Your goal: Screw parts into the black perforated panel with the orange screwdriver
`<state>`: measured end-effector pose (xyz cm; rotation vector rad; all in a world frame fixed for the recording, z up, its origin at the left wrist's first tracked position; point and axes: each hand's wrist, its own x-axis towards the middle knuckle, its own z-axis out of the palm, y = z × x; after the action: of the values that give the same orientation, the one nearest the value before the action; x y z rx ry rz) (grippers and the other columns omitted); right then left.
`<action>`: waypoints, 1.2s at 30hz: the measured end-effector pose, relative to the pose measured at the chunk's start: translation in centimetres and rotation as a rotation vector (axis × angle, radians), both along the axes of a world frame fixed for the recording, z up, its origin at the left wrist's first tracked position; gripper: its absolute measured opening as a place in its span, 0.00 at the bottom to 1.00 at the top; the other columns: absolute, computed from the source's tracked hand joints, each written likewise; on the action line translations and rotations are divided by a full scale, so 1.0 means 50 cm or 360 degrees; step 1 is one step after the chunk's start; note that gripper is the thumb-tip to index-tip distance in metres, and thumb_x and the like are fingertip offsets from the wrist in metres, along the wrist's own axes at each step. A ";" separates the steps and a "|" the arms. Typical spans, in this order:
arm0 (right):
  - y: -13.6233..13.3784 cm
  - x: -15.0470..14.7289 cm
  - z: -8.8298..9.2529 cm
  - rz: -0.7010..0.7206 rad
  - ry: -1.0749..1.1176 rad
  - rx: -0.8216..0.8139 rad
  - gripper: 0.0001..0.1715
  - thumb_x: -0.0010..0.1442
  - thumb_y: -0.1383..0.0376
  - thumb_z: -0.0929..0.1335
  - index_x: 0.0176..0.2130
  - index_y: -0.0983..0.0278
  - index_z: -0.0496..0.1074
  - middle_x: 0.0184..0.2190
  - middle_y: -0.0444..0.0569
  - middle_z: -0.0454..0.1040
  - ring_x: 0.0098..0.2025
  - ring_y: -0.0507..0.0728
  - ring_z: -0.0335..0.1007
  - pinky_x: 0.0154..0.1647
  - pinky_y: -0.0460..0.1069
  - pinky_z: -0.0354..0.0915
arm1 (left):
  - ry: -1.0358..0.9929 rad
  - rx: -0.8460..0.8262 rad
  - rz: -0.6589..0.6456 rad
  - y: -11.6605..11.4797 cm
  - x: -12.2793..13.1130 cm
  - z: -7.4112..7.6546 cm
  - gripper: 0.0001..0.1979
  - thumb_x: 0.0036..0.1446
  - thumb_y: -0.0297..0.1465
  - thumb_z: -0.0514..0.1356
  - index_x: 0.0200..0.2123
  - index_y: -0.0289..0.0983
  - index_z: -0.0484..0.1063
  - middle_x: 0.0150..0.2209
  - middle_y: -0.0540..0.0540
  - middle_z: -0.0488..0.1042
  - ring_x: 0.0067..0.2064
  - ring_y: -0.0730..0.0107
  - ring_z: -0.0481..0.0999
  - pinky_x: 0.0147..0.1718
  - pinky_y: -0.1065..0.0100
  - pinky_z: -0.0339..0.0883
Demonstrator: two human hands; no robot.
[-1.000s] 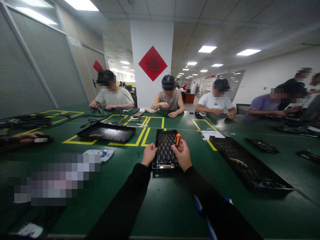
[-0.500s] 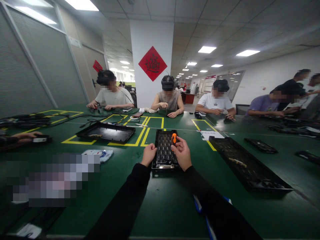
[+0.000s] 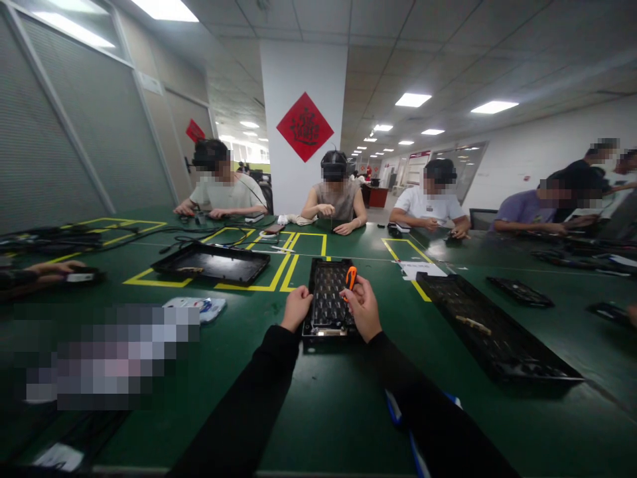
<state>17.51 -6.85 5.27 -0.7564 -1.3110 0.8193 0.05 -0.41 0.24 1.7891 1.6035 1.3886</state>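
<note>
the case (image 3: 327, 291) is black and oblong, with a raised rim, rows of small pale glints inside and a silvery strip (image 3: 332, 332) along its near end. it lies on the green table (image 3: 323, 405). at the case's left edge the left hand (image 3: 297, 308) is curled up tight; i can't make out whether it pinches the rim. over the case's right side the right hand (image 3: 364, 309) has thumb and fingers pressed around the orange and black tool (image 3: 351, 277).

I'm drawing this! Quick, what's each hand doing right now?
Left hand: closed, at the edge of the black tray.
Right hand: closed, holding the orange tool.
</note>
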 end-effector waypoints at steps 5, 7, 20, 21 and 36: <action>-0.001 -0.002 0.001 -0.0078 -0.0032 0.0059 0.22 0.50 0.63 0.68 0.46 0.63 0.63 0.39 0.48 0.69 0.30 0.50 0.66 0.31 0.45 0.64 | -0.0003 0.0006 0.0000 0.002 -0.001 -0.002 0.13 0.44 0.26 0.53 0.16 0.37 0.47 0.16 0.56 0.52 0.22 0.77 0.54 0.24 0.73 0.46; 0.000 0.001 0.000 -0.0174 -0.0124 0.0084 0.20 0.49 0.62 0.68 0.44 0.63 0.65 0.37 0.46 0.67 0.24 0.47 0.61 0.24 0.43 0.61 | -0.0014 -0.0014 0.0000 0.002 -0.001 -0.002 0.14 0.44 0.26 0.53 0.16 0.37 0.47 0.16 0.56 0.52 0.22 0.77 0.54 0.24 0.73 0.46; 0.001 0.002 -0.002 -0.0223 -0.0116 0.0084 0.25 0.50 0.64 0.67 0.49 0.62 0.62 0.31 0.43 0.65 0.22 0.46 0.59 0.23 0.43 0.60 | -0.0064 -0.0018 -0.0010 -0.001 0.000 0.000 0.13 0.43 0.25 0.53 0.16 0.36 0.48 0.16 0.56 0.52 0.22 0.77 0.53 0.24 0.73 0.46; 0.000 0.002 -0.001 -0.0220 -0.0114 0.0080 0.25 0.50 0.64 0.67 0.49 0.62 0.62 0.31 0.43 0.66 0.23 0.46 0.60 0.24 0.43 0.61 | -0.0060 -0.0013 -0.0009 -0.001 0.000 0.000 0.13 0.43 0.26 0.53 0.16 0.36 0.48 0.16 0.56 0.52 0.22 0.77 0.53 0.24 0.73 0.46; -0.001 0.002 0.001 -0.0132 -0.0036 0.0051 0.24 0.52 0.63 0.66 0.49 0.62 0.62 0.29 0.43 0.66 0.23 0.47 0.60 0.21 0.42 0.59 | -0.0048 -0.0010 -0.0008 -0.002 0.000 0.004 0.13 0.43 0.26 0.53 0.16 0.36 0.48 0.16 0.56 0.53 0.22 0.77 0.54 0.24 0.73 0.45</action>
<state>17.61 -6.92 5.34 -0.7911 -1.3016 0.7237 0.07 -0.53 0.43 1.7589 1.5854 1.3998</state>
